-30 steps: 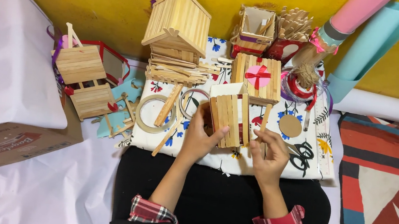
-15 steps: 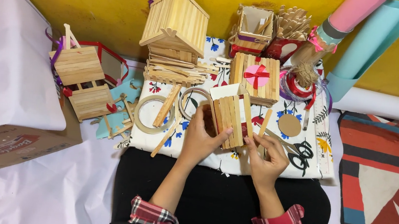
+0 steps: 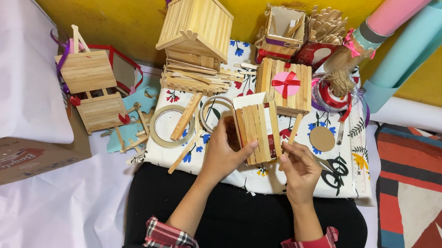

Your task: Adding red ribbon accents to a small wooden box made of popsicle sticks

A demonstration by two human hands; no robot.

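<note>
Left hand (image 3: 223, 155) gripping stick-clad box (image 3: 256, 128) (tilted) — right hand (image 3: 299, 169) pinching stick (image 3: 292, 135)

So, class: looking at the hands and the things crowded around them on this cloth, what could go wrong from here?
1. The left hand grips the stick-covered box while the right hand holds a single stick at its edge; a slip may set the stick crooked.
2. Black scissors lie right beside the right hand and could nick it.
3. The stick house sits on a loose stack close behind; a nudge might topple it.
</note>
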